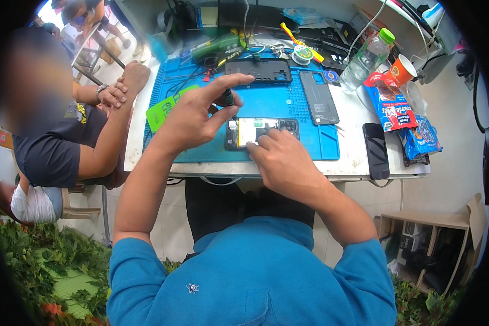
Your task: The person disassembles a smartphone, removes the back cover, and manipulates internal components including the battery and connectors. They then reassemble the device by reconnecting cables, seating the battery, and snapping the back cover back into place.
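An opened smartphone (232, 136) lies sideways on the blue work mat (201, 148), its pale battery and inner parts showing. Over its left end, my left hand (193, 119) holds a small dark screwdriver (229, 98), index finger stretched above it and thumb below. The tool's tip cannot be made out. My right hand (285, 158) presses curled fingers on the phone's near side and hides part of it. Beyond the phone lies a black phone frame (258, 69). A grey phone back cover (319, 99) rests to the right.
At the right are a dark smartphone (376, 151), snack packets (391, 103), a clear bottle (367, 60) and an orange paper cup (402, 70). A green card (165, 110) lies left. Tools, cables and a solder spool (302, 54) crowd the back. Another person's forearms (111, 125) rest by the left edge.
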Tool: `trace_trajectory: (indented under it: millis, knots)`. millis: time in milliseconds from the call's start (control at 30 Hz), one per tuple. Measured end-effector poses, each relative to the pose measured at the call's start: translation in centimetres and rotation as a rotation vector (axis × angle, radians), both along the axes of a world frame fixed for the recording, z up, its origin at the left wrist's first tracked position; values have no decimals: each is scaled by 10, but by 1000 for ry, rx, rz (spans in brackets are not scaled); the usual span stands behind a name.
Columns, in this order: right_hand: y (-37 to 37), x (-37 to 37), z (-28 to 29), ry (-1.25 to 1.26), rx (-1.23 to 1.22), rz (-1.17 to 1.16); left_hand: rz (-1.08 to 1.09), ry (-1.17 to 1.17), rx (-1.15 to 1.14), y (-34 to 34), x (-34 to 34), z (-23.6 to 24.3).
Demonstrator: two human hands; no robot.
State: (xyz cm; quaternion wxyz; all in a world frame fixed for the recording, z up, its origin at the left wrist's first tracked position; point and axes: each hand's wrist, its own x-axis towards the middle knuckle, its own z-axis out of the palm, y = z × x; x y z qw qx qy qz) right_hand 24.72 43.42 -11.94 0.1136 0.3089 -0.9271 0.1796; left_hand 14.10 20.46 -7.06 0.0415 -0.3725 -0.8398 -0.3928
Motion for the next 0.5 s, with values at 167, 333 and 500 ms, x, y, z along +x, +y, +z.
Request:
trace_trajectory:
  millis: [167, 333, 500]
  knots:
    - [0, 5, 0, -14, -14, 1, -21, 18, 32, -3, -2, -3]
    - [0, 4, 0, -6, -32, -1, 6, 136, -2, -4, -4, -4]
    - [2, -4, 1, -2, -86, -6, -6, 92, 59, -4, 1, -7]
